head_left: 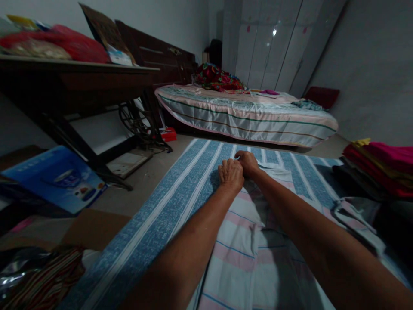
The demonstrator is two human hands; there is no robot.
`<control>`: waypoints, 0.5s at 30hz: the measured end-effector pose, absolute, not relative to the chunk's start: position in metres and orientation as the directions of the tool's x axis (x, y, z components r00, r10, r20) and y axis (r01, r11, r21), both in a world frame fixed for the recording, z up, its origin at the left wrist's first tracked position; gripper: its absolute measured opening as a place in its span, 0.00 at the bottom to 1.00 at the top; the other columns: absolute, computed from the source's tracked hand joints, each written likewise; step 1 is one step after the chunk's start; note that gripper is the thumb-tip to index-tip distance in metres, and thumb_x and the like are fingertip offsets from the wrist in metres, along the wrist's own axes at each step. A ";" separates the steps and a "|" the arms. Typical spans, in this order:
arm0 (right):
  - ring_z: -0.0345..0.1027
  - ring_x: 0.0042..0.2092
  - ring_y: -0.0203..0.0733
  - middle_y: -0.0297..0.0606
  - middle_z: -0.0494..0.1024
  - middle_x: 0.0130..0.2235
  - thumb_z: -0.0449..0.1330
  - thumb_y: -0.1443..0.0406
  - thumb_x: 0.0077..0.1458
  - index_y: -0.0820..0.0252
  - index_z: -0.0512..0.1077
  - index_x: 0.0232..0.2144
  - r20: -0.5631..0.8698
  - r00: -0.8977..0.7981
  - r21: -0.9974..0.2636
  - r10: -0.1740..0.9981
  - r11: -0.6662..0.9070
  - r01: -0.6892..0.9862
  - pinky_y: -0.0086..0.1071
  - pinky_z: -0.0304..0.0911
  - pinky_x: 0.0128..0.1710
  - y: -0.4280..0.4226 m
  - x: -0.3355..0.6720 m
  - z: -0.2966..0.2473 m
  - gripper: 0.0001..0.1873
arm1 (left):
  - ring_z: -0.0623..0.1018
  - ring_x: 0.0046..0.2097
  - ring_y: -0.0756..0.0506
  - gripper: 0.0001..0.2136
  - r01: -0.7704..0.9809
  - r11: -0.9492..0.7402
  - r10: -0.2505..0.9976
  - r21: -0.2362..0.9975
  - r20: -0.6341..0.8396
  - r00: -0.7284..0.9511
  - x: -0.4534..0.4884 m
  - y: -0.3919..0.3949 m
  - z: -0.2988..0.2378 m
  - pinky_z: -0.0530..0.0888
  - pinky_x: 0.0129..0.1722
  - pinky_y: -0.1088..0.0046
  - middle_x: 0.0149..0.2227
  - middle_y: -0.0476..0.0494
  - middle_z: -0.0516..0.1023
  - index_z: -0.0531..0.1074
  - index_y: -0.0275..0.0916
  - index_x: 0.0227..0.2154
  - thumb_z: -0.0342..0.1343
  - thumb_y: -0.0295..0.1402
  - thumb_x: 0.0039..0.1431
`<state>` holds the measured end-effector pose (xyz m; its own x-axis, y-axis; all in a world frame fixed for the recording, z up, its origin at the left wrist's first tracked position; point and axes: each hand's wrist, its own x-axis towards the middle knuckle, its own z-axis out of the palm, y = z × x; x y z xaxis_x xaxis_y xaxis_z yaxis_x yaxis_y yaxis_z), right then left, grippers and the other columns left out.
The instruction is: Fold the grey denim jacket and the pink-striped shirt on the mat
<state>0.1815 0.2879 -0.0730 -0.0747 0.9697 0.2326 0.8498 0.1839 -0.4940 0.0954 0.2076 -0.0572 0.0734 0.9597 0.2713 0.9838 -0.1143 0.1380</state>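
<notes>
A white shirt (pixel 238 254) with pink bands and thin blue lines lies spread on the blue striped bed sheet (pixel 180 189). At its far left end, my left hand (pixel 231 174) has its fingers curled down against the cloth. Right beside it and touching it is my right hand (pixel 248 163), fingers bent in and closed at the shirt's far edge. The bit of cloth under the fingers is mostly hidden. Folds and a shadow run through the shirt's middle between my forearms. Part of its right side is bunched beneath my right arm.
A stack of folded red, pink and yellow cloth (pixel 383 168) sits at the right. To the left stand a treadle sewing machine table (pixel 80 84) and a blue printed box (pixel 64 178). Another bed (pixel 245 116) and a white wardrobe (pixel 261 47) are at the back.
</notes>
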 end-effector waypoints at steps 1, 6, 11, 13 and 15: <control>0.70 0.41 0.44 0.40 0.78 0.38 0.58 0.66 0.47 0.57 0.76 0.37 0.229 -0.064 -0.518 0.971 0.177 0.837 0.30 0.62 0.40 0.289 0.183 -0.074 0.12 | 0.68 0.51 0.40 0.13 0.984 -0.111 0.960 0.138 0.273 0.070 0.096 0.207 -0.057 0.66 0.49 0.63 0.45 0.36 0.72 0.69 0.33 0.45 0.47 0.26 0.58; 0.70 0.36 0.40 0.35 0.77 0.32 0.62 0.65 0.43 0.58 0.76 0.33 0.202 -0.025 -0.612 0.979 0.146 0.777 0.27 0.61 0.35 0.297 0.187 -0.077 0.10 | 0.66 0.51 0.39 0.13 0.983 -0.147 0.961 0.111 0.252 0.115 0.101 0.203 -0.052 0.65 0.49 0.62 0.45 0.35 0.72 0.71 0.33 0.44 0.46 0.28 0.58; 0.68 0.31 0.36 0.31 0.75 0.25 0.62 0.66 0.42 0.59 0.76 0.30 0.167 0.003 -0.676 0.986 0.112 0.729 0.25 0.59 0.30 0.296 0.190 -0.077 0.08 | 0.67 0.52 0.38 0.13 0.955 -0.280 0.949 0.098 0.176 0.260 0.103 0.201 -0.052 0.64 0.50 0.62 0.44 0.34 0.73 0.74 0.33 0.40 0.46 0.28 0.59; 0.68 0.30 0.36 0.31 0.74 0.24 0.63 0.67 0.41 0.59 0.76 0.29 0.158 0.012 -0.685 0.987 0.101 0.722 0.25 0.59 0.29 0.293 0.190 -0.074 0.08 | 0.68 0.52 0.38 0.14 0.944 -0.312 0.940 0.109 0.177 0.291 0.102 0.202 -0.057 0.63 0.52 0.62 0.45 0.33 0.73 0.74 0.32 0.41 0.44 0.26 0.60; 0.68 0.32 0.38 0.33 0.74 0.25 0.62 0.69 0.41 0.60 0.75 0.28 0.164 0.025 -0.683 0.986 0.095 0.724 0.26 0.60 0.31 0.289 0.189 -0.068 0.07 | 0.68 0.53 0.38 0.16 0.943 -0.305 0.945 0.131 0.162 0.283 0.100 0.204 -0.063 0.61 0.54 0.60 0.47 0.32 0.72 0.72 0.32 0.44 0.42 0.25 0.60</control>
<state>0.1888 0.2895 -0.0681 0.0248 0.9862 0.1635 0.7241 0.0950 -0.6831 0.1002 0.2035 -0.0628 0.2835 0.9451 0.1624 0.9432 -0.3054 0.1306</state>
